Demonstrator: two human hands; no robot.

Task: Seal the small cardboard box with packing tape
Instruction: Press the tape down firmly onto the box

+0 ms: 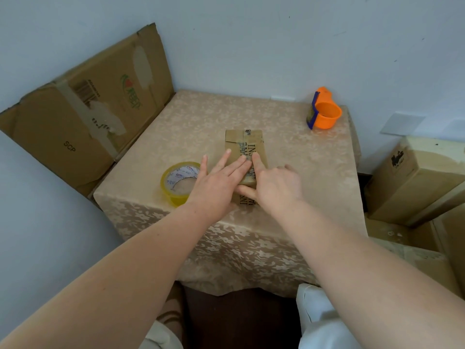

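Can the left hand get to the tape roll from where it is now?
Probably yes. The left hand lies flat on the small box, and the tape roll sits right beside it, with nothing between them.

Two pale blue-grey walls [251,41] meet in a corner at upper centre of the frame; the surface carries a few small dark marks at upper right. A small table [289,152] occupies the centre, covered by a beige floral tablecloth [226,253] that hangs over the near edge. A flattened cardboard carton [83,117], with torn label patches and printed markings, leans against the wall at left, touching the table's left edge. Stacked cardboard boxes [415,182] stand at the right edge of the frame, beside the table. Dark flooring [239,323] is visible at bottom centre. Lighting is even and diffuse.
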